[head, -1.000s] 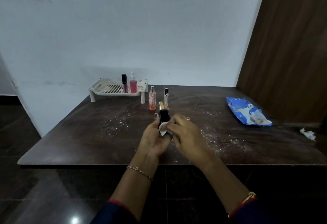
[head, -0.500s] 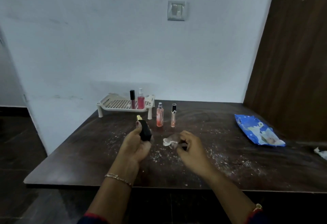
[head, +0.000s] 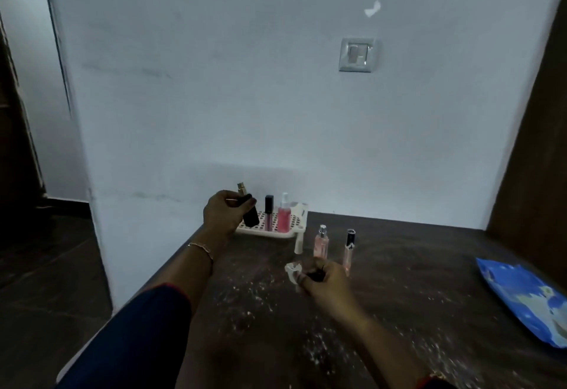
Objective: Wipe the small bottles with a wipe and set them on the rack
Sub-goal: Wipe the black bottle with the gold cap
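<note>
My left hand [head: 221,216] grips a black bottle with a gold top [head: 249,212], tilted, just above the left part of the white perforated rack [head: 293,233]. On the rack stand a dark-capped tube [head: 268,211] and a pink spray bottle [head: 284,217]. My right hand [head: 325,278] hovers low over the table and pinches a crumpled white wipe [head: 293,269]. Behind it, on the table, stand a pink bottle with a silver top [head: 321,241] and a slim tube with a black cap [head: 349,247].
The dark wooden table [head: 399,296] is dusted with white specks in front of me. A blue wipes packet [head: 524,296] lies at the right. A white wall stands behind the rack, a brown door at the right, and the table's left edge drops to dark floor.
My left hand has carried the black bottle forward and left, from over the table to above the rack. My right hand stays over the table with the wipe. The view has tilted upward.
</note>
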`<state>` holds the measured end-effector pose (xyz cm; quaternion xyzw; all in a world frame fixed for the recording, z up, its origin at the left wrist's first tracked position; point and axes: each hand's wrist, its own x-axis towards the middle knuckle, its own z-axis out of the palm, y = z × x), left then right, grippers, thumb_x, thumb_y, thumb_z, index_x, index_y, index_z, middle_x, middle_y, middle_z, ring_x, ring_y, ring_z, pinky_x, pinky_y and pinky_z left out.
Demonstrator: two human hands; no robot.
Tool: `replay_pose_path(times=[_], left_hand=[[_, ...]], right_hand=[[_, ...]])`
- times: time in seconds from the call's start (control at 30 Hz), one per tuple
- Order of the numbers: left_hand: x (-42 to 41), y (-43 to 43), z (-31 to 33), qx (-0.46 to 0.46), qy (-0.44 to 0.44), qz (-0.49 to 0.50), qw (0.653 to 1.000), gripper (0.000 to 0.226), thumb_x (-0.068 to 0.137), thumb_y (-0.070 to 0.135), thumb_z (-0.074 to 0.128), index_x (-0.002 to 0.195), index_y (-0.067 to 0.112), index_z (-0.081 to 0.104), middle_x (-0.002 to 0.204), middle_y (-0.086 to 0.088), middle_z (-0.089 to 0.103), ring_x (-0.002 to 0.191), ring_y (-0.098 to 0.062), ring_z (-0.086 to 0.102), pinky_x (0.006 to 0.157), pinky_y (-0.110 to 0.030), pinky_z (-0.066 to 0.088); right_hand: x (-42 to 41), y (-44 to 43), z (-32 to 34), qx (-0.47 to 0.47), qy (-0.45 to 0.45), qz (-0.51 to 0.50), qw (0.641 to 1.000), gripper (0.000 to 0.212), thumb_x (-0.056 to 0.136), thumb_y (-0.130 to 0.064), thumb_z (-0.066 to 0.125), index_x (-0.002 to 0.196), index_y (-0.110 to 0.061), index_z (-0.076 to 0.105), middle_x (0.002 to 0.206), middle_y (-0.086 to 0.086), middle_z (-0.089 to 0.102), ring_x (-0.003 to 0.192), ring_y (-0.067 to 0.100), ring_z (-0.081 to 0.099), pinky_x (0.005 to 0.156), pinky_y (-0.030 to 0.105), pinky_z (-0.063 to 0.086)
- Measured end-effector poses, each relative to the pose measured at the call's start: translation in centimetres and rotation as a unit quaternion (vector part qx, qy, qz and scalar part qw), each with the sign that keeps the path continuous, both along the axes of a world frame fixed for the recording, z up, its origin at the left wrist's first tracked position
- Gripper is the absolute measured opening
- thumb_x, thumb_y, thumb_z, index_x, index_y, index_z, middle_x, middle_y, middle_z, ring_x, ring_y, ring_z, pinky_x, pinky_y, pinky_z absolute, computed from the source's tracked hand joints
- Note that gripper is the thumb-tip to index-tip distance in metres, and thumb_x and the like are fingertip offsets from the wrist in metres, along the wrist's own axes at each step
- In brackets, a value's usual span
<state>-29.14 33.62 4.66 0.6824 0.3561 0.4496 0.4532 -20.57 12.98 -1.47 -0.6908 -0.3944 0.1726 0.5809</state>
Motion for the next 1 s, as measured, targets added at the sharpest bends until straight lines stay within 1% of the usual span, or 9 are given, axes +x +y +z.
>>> replay_pose_path(times=[0.07,0.2,0.3,0.4,0.5,0.6,0.83,0.93,1.0], left_hand=[[1.2,1.9,-0.4,0.07,0.058,0.046,0.995,0.037,0.072,0.03,0.08,0.098,0.009,0.063,0.093,-0.002,0.065,0.086,-0.015,0.058,0.077,-0.025,0.044],[3.4,4.3,-2.0,0.109,0.079,0.072,0.988,0.033,0.067,0.031,0.082,0.085,0.013,0.061,0.091,-0.006,0.069,0.085,-0.015,0.06,0.073,-0.023,0.041],[4.8,5.4,-3.0,0.11,0.059,0.082,0.989,0.032,0.067,0.031,0.083,0.08,0.014,0.059,0.086,-0.005,0.069,0.085,-0.016,0.062,0.073,-0.025,0.044],[5.8,6.3,-4.1,0.131,0.057,0.088,0.986,0.033,0.067,0.032,0.082,0.078,0.014,0.058,0.085,-0.007,0.07,0.086,-0.02,0.064,0.079,-0.035,0.051],[6.4,7.0,-4.9,0.14,0.083,0.088,0.983,0.033,0.068,0.031,0.081,0.08,0.01,0.059,0.084,-0.008,0.069,0.083,-0.019,0.062,0.074,-0.031,0.047],[6.8,7.1,-5.8,0.15,0.106,0.076,0.98,0.035,0.069,0.033,0.081,0.082,0.008,0.059,0.078,-0.003,0.063,0.078,-0.016,0.059,0.068,-0.025,0.039],[7.2,7.4,-6.6,0.145,0.12,0.075,0.979,0.038,0.07,0.036,0.079,0.085,0.007,0.059,0.085,-0.01,0.068,0.084,-0.023,0.062,0.07,-0.029,0.043],[6.9,7.4,-6.2,0.142,0.131,0.069,0.979,0.041,0.067,0.038,0.081,0.083,0.008,0.059,0.083,-0.007,0.066,0.082,-0.021,0.061,0.07,-0.031,0.045],[6.6,7.5,-6.0,0.147,0.132,0.072,0.978,0.04,0.066,0.037,0.082,0.081,0.008,0.058,0.08,-0.004,0.063,0.08,-0.02,0.06,0.068,-0.029,0.042]], right_hand=[[0.7,1.1,-0.1,0.007,0.021,0.009,1.0,0.012,0.083,-0.005,0.067,0.081,-0.017,0.069,0.073,-0.001,0.07,0.071,0.011,0.067,0.067,0.024,0.055],[1.9,3.3,-0.4,0.013,0.054,0.023,0.998,0.013,0.083,-0.002,0.066,0.083,-0.014,0.071,0.076,0.004,0.072,0.07,0.014,0.067,0.074,0.037,0.056],[2.5,4.5,-0.8,0.003,0.066,0.028,0.997,0.013,0.083,-0.001,0.066,0.087,-0.013,0.071,0.08,0.005,0.072,0.072,0.013,0.067,0.073,0.033,0.057],[2.7,5.6,-1.2,0.009,0.071,0.036,0.997,0.017,0.083,0.0,0.066,0.082,-0.017,0.071,0.078,0.004,0.072,0.07,0.012,0.066,0.066,0.025,0.056],[2.6,6.0,-1.5,0.015,0.079,0.052,0.995,0.013,0.083,-0.001,0.066,0.084,-0.013,0.07,0.074,0.001,0.072,0.068,0.008,0.066,0.063,0.021,0.054],[2.4,6.2,-2.0,0.014,0.075,0.064,0.995,0.008,0.083,-0.004,0.067,0.086,-0.011,0.07,0.077,0.002,0.072,0.069,0.007,0.065,0.064,0.021,0.053],[2.3,6.3,-2.5,-0.014,0.087,0.075,0.993,0.011,0.081,-0.009,0.07,0.089,-0.016,0.071,0.086,0.001,0.073,0.079,0.008,0.067,0.064,0.017,0.051],[2.3,6.1,-2.3,-0.013,0.091,0.072,0.993,0.011,0.082,-0.009,0.069,0.088,-0.017,0.071,0.086,0.001,0.073,0.08,0.009,0.067,0.066,0.019,0.053],[2.4,5.9,-2.3,-0.012,0.091,0.067,0.994,0.01,0.082,-0.009,0.069,0.087,-0.017,0.071,0.086,0.003,0.073,0.079,0.012,0.067,0.069,0.024,0.056]])
